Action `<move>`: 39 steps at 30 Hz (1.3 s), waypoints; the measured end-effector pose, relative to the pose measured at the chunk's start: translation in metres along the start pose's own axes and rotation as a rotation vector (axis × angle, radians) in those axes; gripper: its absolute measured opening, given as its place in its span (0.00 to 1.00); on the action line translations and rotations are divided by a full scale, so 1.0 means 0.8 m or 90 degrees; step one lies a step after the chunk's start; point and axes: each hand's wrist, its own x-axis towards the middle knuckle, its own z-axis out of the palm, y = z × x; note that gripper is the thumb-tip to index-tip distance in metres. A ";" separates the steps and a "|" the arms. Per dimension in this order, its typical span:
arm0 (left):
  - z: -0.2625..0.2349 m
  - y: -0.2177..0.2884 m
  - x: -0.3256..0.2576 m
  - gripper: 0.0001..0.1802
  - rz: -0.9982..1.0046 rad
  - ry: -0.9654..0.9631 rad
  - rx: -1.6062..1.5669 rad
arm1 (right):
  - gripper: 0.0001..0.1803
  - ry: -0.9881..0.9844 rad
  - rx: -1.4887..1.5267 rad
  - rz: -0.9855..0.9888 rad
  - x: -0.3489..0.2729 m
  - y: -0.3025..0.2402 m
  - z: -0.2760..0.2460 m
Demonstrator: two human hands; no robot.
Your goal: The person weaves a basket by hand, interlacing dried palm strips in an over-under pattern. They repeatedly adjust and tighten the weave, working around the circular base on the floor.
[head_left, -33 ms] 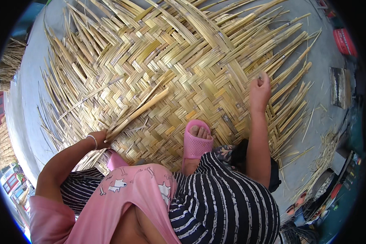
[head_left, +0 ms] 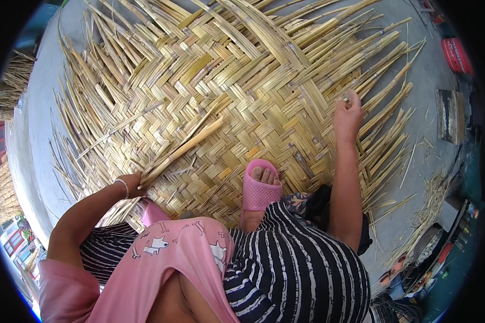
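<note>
A large woven reed mat [head_left: 242, 116] in a herringbone pattern lies under me, with long loose reed ends fanning out at its far and side edges. My left hand [head_left: 132, 184] is closed round the near end of a small bundle of split reed strips [head_left: 191, 144], which slants up and right across the weave. Over the mat's right side, my right hand [head_left: 349, 117] is raised with its fingers curled in a pinch. Something small and pale shows at its fingertips, too small to name. Untucked reed ends [head_left: 377, 89] lie just beside it.
My foot in a pink slipper [head_left: 261, 188] rests on the mat. A red tub [head_left: 457, 55] and a worn wooden block [head_left: 450, 116] sit on the grey floor [head_left: 415, 161] at the right. Reed scraps [head_left: 431, 210] lie nearer, and stacked reeds [head_left: 16, 81] stand far left.
My right hand has shifted slightly to the right, and its fingers have turned a little. The left hand and its reed strips have stayed in place.
</note>
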 end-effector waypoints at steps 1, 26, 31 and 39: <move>-0.007 0.002 0.003 0.39 0.008 0.003 0.013 | 0.23 0.003 0.059 -0.010 0.034 0.028 0.000; -0.002 -0.005 0.009 0.40 0.007 -0.016 0.037 | 0.07 -0.292 0.415 0.417 0.156 0.017 -0.016; -0.003 -0.007 0.010 0.39 0.014 -0.012 0.028 | 0.07 -0.333 0.469 0.337 0.147 0.020 -0.022; -0.005 -0.007 0.010 0.40 0.013 -0.016 0.031 | 0.06 -0.457 0.638 0.279 0.125 0.014 -0.028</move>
